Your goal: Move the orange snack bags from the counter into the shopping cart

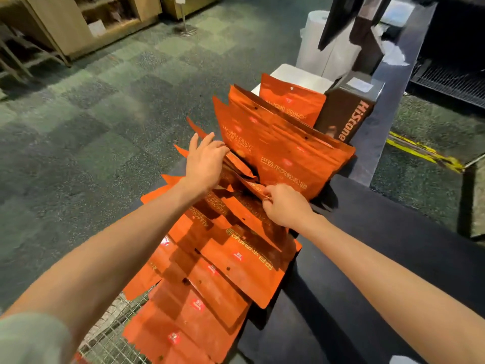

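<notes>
Several flat orange snack bags (pixel 283 153) stand leaning in a row at the far end of the black counter (pixel 380 245). Many more orange bags (pixel 223 279) lie fanned and overlapping from the counter's left edge down over the wire shopping cart (pixel 115 334) at the lower left. My left hand (pixel 206 164) reaches into the pile, fingers tucked behind a bag edge just left of the standing row. My right hand (pixel 284 204) pinches the edge of an orange bag in the middle of the pile.
A dark brown box (pixel 346 114) stands behind the leaning bags, with a white surface (pixel 296 74) and a white cylinder (pixel 315 40) beyond. Green carpet floor (pixel 105 114) spreads left. Wooden shelving (pixel 86 24) stands at the far left, and a metal post base (pixel 186 30) stands by it.
</notes>
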The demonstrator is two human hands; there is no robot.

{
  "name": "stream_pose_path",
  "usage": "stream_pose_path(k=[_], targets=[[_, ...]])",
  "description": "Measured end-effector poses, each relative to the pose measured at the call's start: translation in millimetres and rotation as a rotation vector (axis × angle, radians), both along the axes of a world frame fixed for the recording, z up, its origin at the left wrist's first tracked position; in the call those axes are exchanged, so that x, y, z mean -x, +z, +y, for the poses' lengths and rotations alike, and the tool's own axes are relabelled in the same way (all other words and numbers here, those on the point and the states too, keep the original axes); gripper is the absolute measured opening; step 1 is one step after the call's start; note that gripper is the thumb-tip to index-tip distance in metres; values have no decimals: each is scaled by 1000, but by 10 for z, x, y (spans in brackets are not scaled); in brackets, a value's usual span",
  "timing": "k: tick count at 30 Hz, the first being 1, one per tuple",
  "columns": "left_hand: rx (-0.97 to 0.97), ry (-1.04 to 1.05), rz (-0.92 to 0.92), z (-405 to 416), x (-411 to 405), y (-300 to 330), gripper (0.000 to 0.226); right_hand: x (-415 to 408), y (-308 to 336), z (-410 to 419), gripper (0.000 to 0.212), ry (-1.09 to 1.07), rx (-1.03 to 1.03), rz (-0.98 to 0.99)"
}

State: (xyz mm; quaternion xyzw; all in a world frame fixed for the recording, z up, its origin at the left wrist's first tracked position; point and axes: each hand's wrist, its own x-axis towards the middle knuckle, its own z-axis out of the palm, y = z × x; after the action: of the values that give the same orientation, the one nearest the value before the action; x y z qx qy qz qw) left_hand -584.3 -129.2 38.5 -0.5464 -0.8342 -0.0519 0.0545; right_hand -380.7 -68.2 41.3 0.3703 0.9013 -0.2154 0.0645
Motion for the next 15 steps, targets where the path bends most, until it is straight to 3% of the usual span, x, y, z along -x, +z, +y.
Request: stream_pose_path(k=[6,15], targets=[[27,68,-7,-15,15,122,24,-71,55,15,23,-50,-46,39],[-134,9,67,-216,-204,567,25,-372,628,-149,23,-121,-103,172]])
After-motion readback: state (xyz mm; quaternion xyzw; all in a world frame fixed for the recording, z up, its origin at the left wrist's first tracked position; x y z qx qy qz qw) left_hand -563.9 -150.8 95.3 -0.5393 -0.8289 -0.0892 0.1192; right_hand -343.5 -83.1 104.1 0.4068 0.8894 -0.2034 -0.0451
